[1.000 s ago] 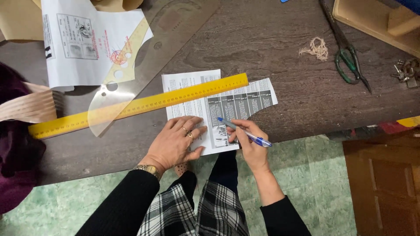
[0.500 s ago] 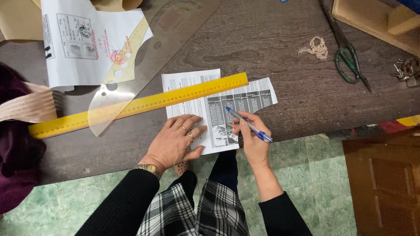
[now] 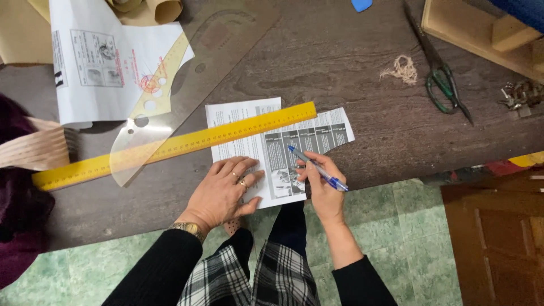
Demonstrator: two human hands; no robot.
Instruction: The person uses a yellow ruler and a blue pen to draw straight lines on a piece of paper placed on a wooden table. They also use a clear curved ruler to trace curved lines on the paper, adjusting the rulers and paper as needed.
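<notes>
Head view is looking straight down as the left hand is lying flat, fingers spread, on the printed sheet, pinning it so it cannot slide on the dark counter. The right hand is gripping a blue pen, its tip touching the grey columns of the sheet. A yellow ruler is lying slantwise over the sheet's upper part (a straight edge kept ready beside the pen). A clear curve template is overlapping the ruler, and green-handled scissors are resting well apart on the right.
</notes>
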